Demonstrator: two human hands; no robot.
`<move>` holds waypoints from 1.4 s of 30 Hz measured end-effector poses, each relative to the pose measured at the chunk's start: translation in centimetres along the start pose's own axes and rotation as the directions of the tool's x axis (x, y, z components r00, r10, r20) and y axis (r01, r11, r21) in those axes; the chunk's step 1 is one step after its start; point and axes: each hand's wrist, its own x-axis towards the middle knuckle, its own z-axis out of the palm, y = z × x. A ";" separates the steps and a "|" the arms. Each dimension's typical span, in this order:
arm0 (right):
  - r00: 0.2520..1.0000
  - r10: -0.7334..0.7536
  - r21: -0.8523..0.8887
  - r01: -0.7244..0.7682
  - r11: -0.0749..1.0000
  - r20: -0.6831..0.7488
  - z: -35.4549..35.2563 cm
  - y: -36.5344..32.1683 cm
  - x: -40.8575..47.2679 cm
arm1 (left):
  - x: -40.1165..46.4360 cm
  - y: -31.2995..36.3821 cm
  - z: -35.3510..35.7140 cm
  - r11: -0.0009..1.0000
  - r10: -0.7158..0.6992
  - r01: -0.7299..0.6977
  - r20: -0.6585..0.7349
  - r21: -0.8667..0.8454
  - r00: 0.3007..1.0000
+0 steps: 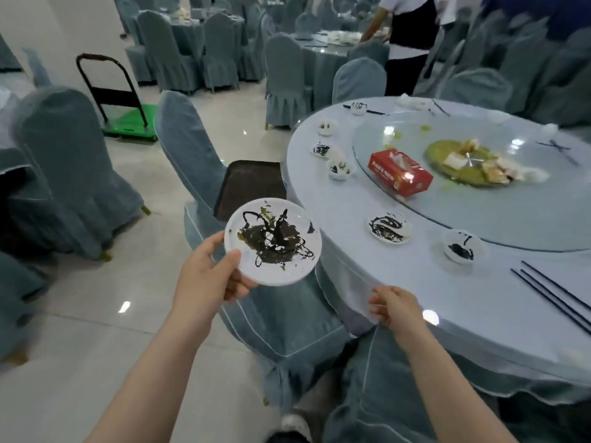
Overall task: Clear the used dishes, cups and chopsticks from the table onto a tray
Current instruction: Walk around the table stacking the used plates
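Left hand [204, 276] fingers pinch dirty plate [272, 241] at its near-left rim, thumb on top; right hand [395, 306] fingers loosely curled, holding nothing, at the surface [479, 298] edge.

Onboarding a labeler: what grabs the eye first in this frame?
First, the dirty white plate held up in the left hand, smeared with dark sauce, over a covered chair left of the table. Next, the red tissue box on the glass turntable, beside a messy green platter. A dark tray sits on the chair beyond the plate; the right hand rests empty at the table's edge.
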 end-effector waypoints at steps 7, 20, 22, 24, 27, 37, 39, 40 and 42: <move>0.981 0.173 0.045 -0.169 0.985 -0.086 0.6 -2.4 13.0 | 9.9 0.4 3.9 0.999 -0.009 0.004 -0.108 -0.045 0.994; 0.885 0.410 0.338 -0.325 0.883 -0.222 1.2 -4.9 24.9 | 16.5 -2.5 5.8 0.993 -0.110 0.112 -0.100 0.022 0.989; 0.879 0.430 0.337 -0.349 0.874 -0.207 1.4 -5.3 24.7 | 16.6 -2.8 5.8 0.993 -0.115 0.117 -0.094 0.014 0.989; 0.881 0.446 0.353 -0.372 0.859 -0.158 1.5 -5.8 24.0 | 16.9 -3.0 5.9 0.994 -0.112 0.112 -0.082 -0.006 0.990; 0.884 0.468 0.438 -0.411 0.800 -0.025 1.8 -6.6 22.3 | 17.7 -2.9 6.1 0.994 -0.111 0.110 -0.058 -0.015 0.992; 0.875 0.483 0.447 -0.449 0.774 0.043 3.0 -7.0 16.1 | 18.6 -0.2 3.9 0.996 -0.032 0.042 0.122 -0.081 0.992; 0.874 0.485 0.366 -0.447 0.816 -0.014 4.1 -7.1 15.0 | 18.8 0.4 2.4 0.996 -0.034 0.045 0.138 -0.081 0.990; 0.877 0.478 0.331 -0.439 0.835 -0.043 4.8 -7.1 14.6 | 19.0 0.7 1.7 0.996 -0.038 0.049 0.137 -0.080 0.990; 0.888 0.452 0.307 -0.407 0.860 -0.090 6.4 -7.2 13.5 | 19.3 1.0 0.0 0.996 -0.044 0.055 0.141 -0.077 0.989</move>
